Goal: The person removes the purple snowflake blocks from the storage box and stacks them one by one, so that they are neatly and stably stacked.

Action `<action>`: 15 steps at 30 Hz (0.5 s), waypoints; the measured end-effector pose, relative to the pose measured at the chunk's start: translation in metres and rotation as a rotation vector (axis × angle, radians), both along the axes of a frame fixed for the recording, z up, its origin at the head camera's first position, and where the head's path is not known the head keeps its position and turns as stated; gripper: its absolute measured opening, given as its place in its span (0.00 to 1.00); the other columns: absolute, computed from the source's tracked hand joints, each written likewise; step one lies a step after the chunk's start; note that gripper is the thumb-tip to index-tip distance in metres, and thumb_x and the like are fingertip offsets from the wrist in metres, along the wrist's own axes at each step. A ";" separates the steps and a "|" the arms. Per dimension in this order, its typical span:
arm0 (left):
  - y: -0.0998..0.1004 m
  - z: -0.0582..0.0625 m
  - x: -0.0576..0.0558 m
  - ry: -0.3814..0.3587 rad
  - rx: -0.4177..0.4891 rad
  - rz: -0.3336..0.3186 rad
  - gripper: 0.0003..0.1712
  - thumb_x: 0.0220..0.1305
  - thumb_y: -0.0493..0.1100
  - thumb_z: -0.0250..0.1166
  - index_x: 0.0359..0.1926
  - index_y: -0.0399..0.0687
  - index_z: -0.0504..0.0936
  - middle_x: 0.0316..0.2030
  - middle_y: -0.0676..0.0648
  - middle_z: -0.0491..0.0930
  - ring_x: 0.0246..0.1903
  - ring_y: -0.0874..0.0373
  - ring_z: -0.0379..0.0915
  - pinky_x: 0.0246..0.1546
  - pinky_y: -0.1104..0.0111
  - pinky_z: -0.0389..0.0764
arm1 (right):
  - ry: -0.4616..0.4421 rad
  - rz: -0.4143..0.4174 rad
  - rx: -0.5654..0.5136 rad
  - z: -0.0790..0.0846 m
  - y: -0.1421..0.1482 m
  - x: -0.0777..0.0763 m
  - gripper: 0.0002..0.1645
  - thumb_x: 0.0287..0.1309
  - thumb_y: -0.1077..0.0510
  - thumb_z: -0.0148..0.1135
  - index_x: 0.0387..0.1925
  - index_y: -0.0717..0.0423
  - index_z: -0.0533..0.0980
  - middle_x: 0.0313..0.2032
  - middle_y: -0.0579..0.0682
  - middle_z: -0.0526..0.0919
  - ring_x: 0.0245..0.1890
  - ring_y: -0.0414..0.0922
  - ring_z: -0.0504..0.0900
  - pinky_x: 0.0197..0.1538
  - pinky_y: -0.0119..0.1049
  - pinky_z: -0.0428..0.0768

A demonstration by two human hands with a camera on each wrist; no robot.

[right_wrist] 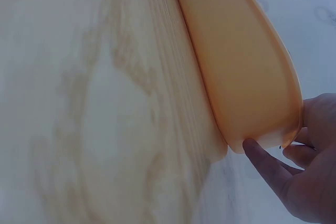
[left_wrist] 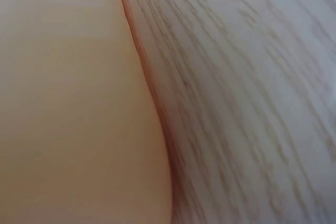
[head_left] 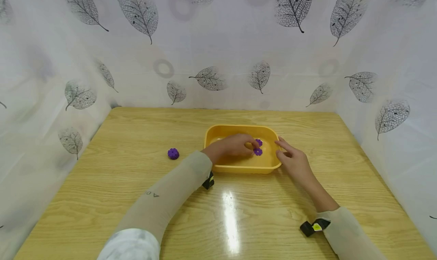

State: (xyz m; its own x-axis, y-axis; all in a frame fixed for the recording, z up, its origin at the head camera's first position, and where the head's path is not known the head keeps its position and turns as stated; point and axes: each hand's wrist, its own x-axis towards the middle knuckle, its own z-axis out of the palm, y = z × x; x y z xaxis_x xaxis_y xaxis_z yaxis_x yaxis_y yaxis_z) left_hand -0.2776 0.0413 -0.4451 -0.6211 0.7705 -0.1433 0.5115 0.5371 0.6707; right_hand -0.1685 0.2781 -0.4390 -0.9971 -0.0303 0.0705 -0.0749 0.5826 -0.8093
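Note:
Two purple flower-shaped discs (head_left: 258, 152) are in the right half of a yellow plastic tray (head_left: 246, 170). My left hand (head_left: 235, 144) reaches over the near rim into it, fingers bent downward. Its fingertips are at the discs, touching or almost touching them; whether they pinch one cannot be made out. At the tray's right end, my right hand (head_left: 296, 163) rests its fingertips on the rim and outer wall. In the right wrist view, one fingertip (right_wrist: 251, 144) presses the outside of the wall. The left wrist view shows only a pale, blurred surface and the wood-grain top.
A small stack of purple flower-shaped discs (head_left: 173, 154) sits on the wooden table (head_left: 143, 135), left of the tray. A white curtain (head_left: 222, 44) with a leaf print hangs behind the table and along both sides. Each wrist carries a black strap-on camera (head_left: 308, 228).

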 end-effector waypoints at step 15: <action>0.009 -0.005 -0.004 0.185 -0.134 -0.109 0.27 0.69 0.57 0.64 0.67 0.61 0.77 0.54 0.54 0.73 0.47 0.61 0.71 0.51 0.68 0.75 | -0.021 0.008 -0.030 0.005 -0.002 0.003 0.27 0.73 0.51 0.56 0.70 0.53 0.71 0.74 0.45 0.64 0.48 0.56 0.84 0.31 0.27 0.78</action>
